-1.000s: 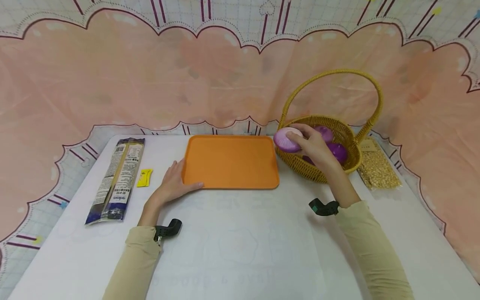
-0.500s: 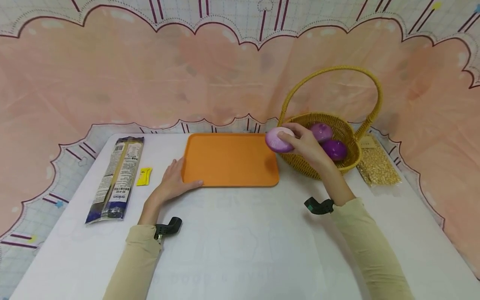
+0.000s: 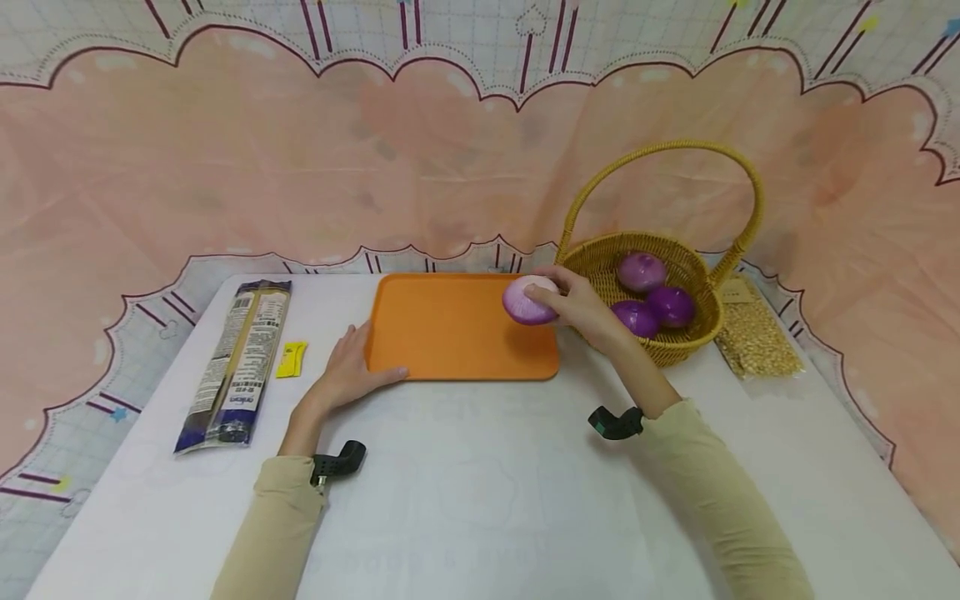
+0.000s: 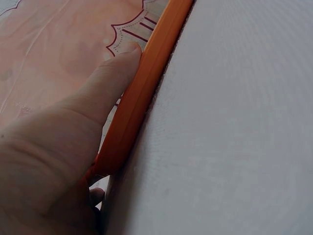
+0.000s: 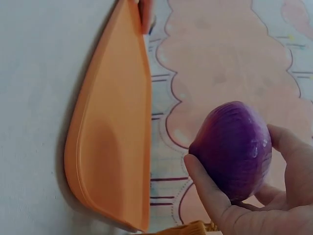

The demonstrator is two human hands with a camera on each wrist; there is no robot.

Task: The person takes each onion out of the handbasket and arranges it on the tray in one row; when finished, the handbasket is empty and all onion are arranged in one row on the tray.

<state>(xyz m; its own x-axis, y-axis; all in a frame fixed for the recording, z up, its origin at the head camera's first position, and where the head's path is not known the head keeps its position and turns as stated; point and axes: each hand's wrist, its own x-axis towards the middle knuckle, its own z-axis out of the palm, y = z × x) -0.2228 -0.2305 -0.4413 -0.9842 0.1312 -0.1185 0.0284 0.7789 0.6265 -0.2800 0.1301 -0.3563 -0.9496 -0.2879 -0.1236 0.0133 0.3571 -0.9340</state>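
My right hand [image 3: 581,308] holds a purple onion [image 3: 531,300] between thumb and fingers, over the right end of the orange tray [image 3: 461,329]. In the right wrist view the onion [image 5: 234,151] hangs apart from the tray, whose surface bears a shadow. At the tray's near left corner rests my left hand [image 3: 348,367], its thumb straight along the front edge and its fingers along the left side. The left wrist view has that thumb [image 4: 120,73] against the tray's rim [image 4: 142,83]. Three more onions [image 3: 643,272] lie in the yellow wicker basket [image 3: 600,258].
The basket's tall arched handle [image 3: 663,148] rises to the right of the tray. Beyond the basket lies a clear bag of yellow kernels [image 3: 757,333]. A long blue-ended packet [image 3: 236,367] and a small yellow packet [image 3: 291,359] lie on the left of the white table [image 3: 465,483].
My right hand has carried the onion left, from the basket's rim to over the tray, uncovering the other onions. The left hand keeps its place at the tray corner.
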